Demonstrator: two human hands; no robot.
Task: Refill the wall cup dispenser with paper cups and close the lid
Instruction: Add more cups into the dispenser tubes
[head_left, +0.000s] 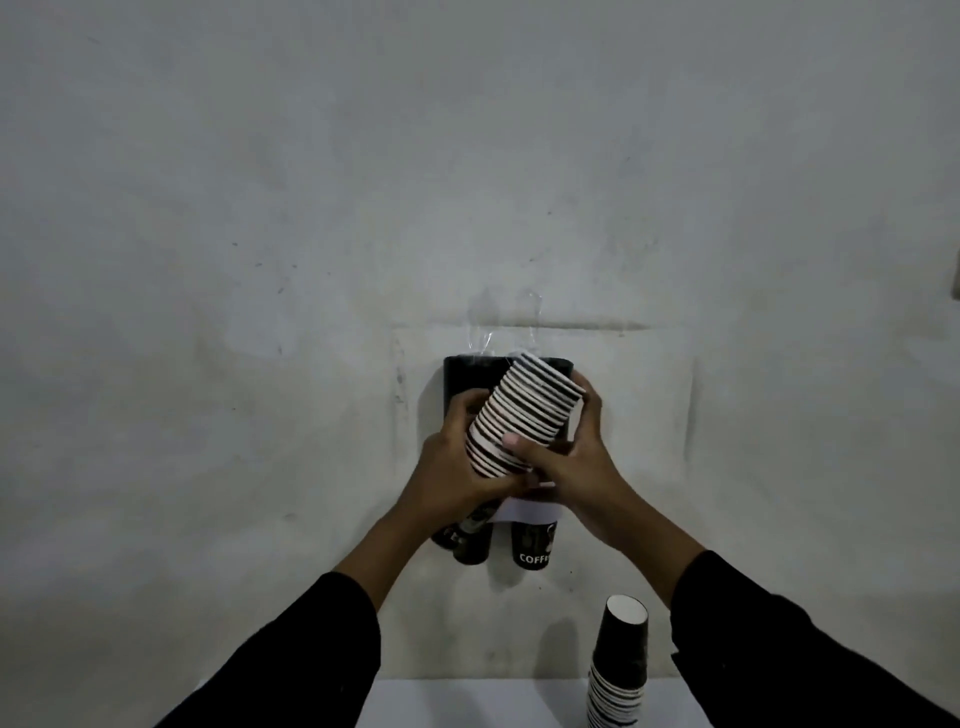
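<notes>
both my hands grip one tilted stack of paper cups (519, 421), left hand (457, 467) low, right hand (576, 457) beside, before what seems the black wall dispenser (462, 379).

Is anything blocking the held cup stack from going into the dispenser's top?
Nothing visible blocks it. Both hands, left hand and right hand, hold the tilted cup stack in front of the black dispenser; its clear lid looks raised above it.
</notes>
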